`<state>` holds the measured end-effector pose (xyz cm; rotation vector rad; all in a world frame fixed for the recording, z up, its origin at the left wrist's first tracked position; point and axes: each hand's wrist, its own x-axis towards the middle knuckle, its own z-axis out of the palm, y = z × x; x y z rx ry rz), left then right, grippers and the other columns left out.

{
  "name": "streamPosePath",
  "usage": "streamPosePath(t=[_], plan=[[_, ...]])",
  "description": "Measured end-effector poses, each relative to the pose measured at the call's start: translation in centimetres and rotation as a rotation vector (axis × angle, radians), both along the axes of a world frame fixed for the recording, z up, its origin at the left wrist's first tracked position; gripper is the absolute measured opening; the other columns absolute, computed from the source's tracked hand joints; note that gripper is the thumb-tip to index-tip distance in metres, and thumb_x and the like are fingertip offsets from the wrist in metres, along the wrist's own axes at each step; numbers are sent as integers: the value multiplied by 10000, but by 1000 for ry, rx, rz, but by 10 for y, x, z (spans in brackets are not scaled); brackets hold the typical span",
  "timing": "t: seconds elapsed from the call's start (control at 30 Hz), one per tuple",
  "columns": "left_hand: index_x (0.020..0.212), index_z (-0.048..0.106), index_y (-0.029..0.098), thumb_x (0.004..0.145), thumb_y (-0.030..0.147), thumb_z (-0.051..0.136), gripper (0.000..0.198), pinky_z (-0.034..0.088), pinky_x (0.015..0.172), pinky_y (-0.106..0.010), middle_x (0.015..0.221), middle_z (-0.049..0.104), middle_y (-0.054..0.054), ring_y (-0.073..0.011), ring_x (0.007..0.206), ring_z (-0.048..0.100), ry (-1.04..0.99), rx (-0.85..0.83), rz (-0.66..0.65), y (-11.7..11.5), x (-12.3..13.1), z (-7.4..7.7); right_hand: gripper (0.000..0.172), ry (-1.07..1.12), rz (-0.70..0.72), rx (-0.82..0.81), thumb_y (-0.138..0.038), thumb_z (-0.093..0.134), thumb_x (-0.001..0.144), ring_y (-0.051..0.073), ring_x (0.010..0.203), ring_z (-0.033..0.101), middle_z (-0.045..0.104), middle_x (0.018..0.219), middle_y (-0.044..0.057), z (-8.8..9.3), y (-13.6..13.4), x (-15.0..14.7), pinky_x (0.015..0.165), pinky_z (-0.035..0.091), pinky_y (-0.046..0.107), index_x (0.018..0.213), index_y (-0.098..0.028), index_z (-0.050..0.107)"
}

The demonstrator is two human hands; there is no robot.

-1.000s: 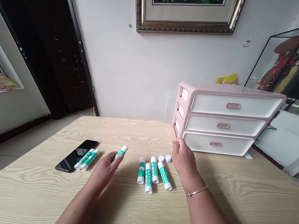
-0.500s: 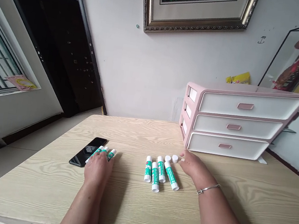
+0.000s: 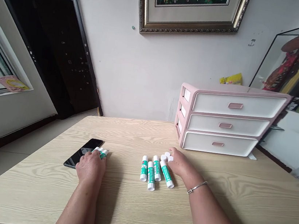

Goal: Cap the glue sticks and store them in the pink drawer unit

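My left hand (image 3: 91,166) lies over a small cluster of green-and-white glue sticks (image 3: 103,153) beside a black phone (image 3: 82,152); its fingers are curled down on them, only the stick tips show. My right hand (image 3: 181,164) rests on the table with fingertips at two loose white caps (image 3: 168,156), just right of several glue sticks (image 3: 154,167) lying side by side. A metal bracelet is on my right wrist.
A pink-and-white three-drawer organiser (image 3: 225,120) stands at the back right of the wooden table (image 3: 131,205), all drawers closed. A framed picture (image 3: 190,7) hangs on the wall behind. The table's left edge drops to the floor.
My left hand carried one glue stick leftwards and set it down with the two by the phone. My right hand dropped from the organiser's corner down to the white caps.
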<state>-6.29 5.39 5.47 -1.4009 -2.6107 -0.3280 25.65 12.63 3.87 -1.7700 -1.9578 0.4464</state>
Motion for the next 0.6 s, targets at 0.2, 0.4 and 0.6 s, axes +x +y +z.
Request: streamPosePath(t=[0.2, 0.4, 0.6], plan=[[1153, 669, 195, 920, 408, 448, 385, 442, 877, -414, 1137, 654, -159, -333, 1103, 577, 1, 243, -157, 7, 3, -19, 602, 50, 33, -47, -76, 551, 789, 222, 1080, 629, 660, 1220, 142, -2, 2, 0, 908, 439, 299, 1385, -154, 509], [1043, 679, 237, 922, 427, 471, 307, 478, 774, -317, 972, 666, -64, -215, 875, 641, -245, 253, -615, 12, 49, -30, 468, 80, -67, 62, -70, 454, 837, 215, 1085, 622, 676, 1184, 142, 15, -3, 1, 910, 427, 291, 1276, -138, 601], [940, 670, 214, 912, 510, 471, 358, 416, 656, -287, 958, 668, -63, -198, 809, 644, -368, 71, -645, 14, 88, -21, 370, 140, -68, 178, -103, 453, 823, 193, 951, 653, 733, 1014, 84, 27, -15, -10, 812, 440, 268, 1106, -172, 682]])
